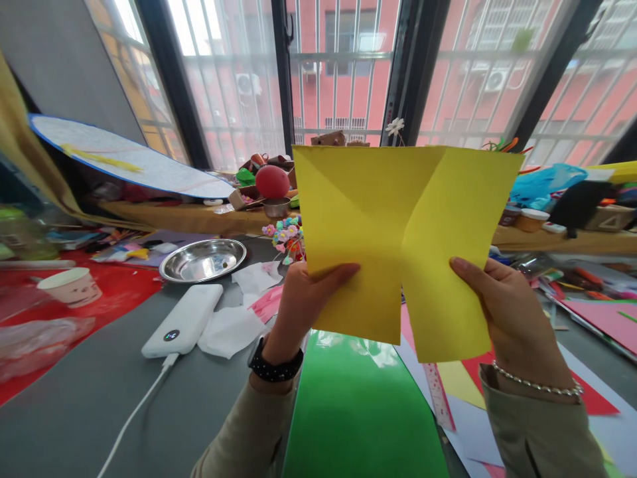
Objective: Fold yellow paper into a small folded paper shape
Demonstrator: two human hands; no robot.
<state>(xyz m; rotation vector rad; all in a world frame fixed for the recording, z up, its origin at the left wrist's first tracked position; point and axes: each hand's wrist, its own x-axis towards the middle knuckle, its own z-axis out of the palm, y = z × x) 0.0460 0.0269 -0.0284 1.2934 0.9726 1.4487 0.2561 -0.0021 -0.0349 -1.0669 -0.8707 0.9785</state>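
Note:
A sheet of yellow paper (pixel 358 219) is held up before me, split from its bottom edge to about mid-height. My left hand (pixel 308 292) pinches its left part, thumb in front and fingers hidden behind. On the right part, my right hand (pixel 497 292) grips the edge in the same manner, thumb showing. A crease and bend run upward from the top of the split, and the two lower flaps stand slightly apart. Beneath the sheet lies a glossy green board (pixel 363 405) on the grey table.
Left of the board are a white power bank (pixel 184 322) with a cable, tissues (pixel 231 330), a metal plate (pixel 203 260) and a paper cup (pixel 70 287). To the right, a pink ruler (pixel 438 397) lies over coloured papers (pixel 592 392). A cluttered sill runs below barred windows.

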